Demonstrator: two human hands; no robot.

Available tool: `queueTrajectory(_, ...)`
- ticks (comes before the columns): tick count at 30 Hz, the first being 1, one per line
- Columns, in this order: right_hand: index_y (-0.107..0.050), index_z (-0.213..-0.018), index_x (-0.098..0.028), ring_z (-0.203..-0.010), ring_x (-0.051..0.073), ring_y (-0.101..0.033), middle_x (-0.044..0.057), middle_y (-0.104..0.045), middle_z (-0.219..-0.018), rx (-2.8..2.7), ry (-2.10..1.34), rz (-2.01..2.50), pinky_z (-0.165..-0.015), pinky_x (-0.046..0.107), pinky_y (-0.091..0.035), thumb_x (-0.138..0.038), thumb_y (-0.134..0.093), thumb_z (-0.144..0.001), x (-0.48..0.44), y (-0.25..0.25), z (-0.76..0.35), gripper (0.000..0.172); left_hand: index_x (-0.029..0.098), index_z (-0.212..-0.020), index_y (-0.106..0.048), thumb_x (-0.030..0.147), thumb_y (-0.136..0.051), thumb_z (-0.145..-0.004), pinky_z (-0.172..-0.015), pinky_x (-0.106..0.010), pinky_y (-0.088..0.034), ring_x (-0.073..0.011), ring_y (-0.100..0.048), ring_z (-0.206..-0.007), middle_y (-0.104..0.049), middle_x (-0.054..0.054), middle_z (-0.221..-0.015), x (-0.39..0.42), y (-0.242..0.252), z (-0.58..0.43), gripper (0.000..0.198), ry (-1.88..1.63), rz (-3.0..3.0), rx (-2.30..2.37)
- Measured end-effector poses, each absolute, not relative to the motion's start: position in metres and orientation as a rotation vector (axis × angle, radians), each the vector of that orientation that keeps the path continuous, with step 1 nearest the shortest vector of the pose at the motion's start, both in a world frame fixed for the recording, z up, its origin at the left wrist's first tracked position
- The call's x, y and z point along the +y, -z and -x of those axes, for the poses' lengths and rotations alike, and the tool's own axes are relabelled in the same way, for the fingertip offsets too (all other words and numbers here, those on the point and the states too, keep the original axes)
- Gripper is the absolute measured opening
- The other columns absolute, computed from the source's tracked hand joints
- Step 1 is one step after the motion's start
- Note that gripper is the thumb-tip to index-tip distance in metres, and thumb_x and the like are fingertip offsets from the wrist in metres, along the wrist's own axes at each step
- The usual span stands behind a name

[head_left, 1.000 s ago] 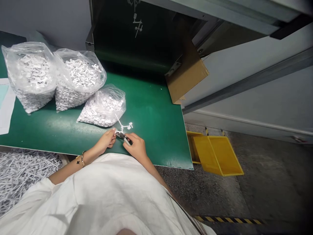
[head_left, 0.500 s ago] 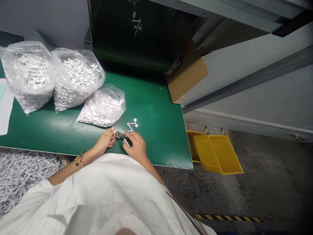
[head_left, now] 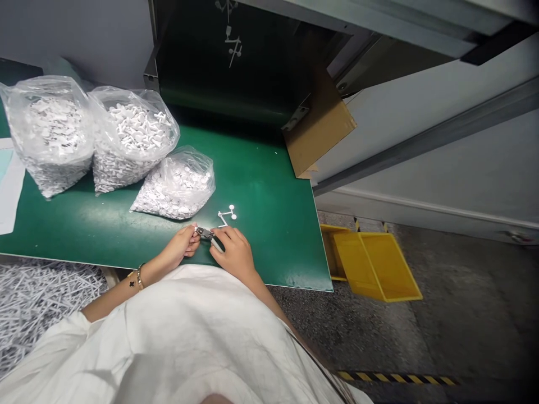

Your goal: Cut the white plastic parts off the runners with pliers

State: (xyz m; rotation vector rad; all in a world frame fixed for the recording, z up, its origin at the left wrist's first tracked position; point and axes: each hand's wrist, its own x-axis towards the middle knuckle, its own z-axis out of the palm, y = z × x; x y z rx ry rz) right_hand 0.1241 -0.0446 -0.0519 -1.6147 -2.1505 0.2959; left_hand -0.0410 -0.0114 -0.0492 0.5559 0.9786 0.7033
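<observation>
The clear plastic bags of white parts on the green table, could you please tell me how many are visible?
3: the leftmost bag, the middle bag to its right, and a smaller bag just beyond the left hand. Any behind these would be hidden.

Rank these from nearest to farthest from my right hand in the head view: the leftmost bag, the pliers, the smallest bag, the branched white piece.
From your right hand:
1. Pliers, held in it.
2. Branched white piece, on the table just beyond.
3. Smallest bag, beyond and to the left.
4. Leftmost bag, farther left.
</observation>
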Motion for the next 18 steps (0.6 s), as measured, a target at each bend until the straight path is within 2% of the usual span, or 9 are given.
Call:
queueTrajectory(5,-0.066,-0.099,-0.024,-0.081,0.019,-0.057,0.003,-0.065,-0.089,-2.099,-0.287,1.587,-0.072,0.028,-0.044,-0.015,-0.056,-0.075,-0.046,0.055,-0.124,0.028,0.02,-0.064,-0.034,0.053,-0.055,-0.081,-0.035,-0.015,-0.011,-0.0027,-0.017,-0.037,-0.025,0.01,-0.051,-0.014,0.049,0.04,0.044,-0.691,-0.577,1.003)
queueTrajectory(9,-0.066,-0.094,-0.022,-0.069,0.014,-0.057,0.0,-0.061,-0.077,-1.98,-0.572,1.362,-0.066,0.024,-0.044,-0.013,-0.054,-0.073,-0.048,0.06,-0.124,0.026,0.02,-0.063,-0.039,0.06,-0.055,-0.079,-0.036,-0.018,-0.014,-0.0044,-0.021,-0.037,-0.028,0.008,-0.05,-0.012,0.041,0.039,0.046,-0.8,-0.772,1.045)
queueTrajectory(15,-0.063,-0.094,-0.021,-0.068,0.013,-0.056,0.001,-0.059,-0.079,-1.894,-0.723,1.233,-0.062,0.024,-0.044,-0.014,-0.053,-0.074,-0.053,0.073,-0.124,0.023,0.02,-0.07,-0.041,0.064,-0.05,-0.083,-0.043,-0.022,-0.022,-0.0073,-0.03,-0.045,-0.034,0.006,-0.054,0.029,0.005,0.086,0.046,-1.385,-1.002,1.289)
queueTrajectory(18,-0.061,-0.096,-0.021,-0.07,0.014,-0.057,0.001,-0.059,-0.081,-1.906,-0.722,1.272,-0.063,0.025,-0.045,-0.015,-0.053,-0.076,-0.053,0.081,-0.127,0.022,0.02,-0.079,-0.044,0.056,-0.045,-0.09,-0.044,-0.022,-0.025,-0.008,-0.033,-0.045,-0.036,0.007,-0.054,0.057,-0.028,0.131,0.038,-1.801,-1.208,1.457)
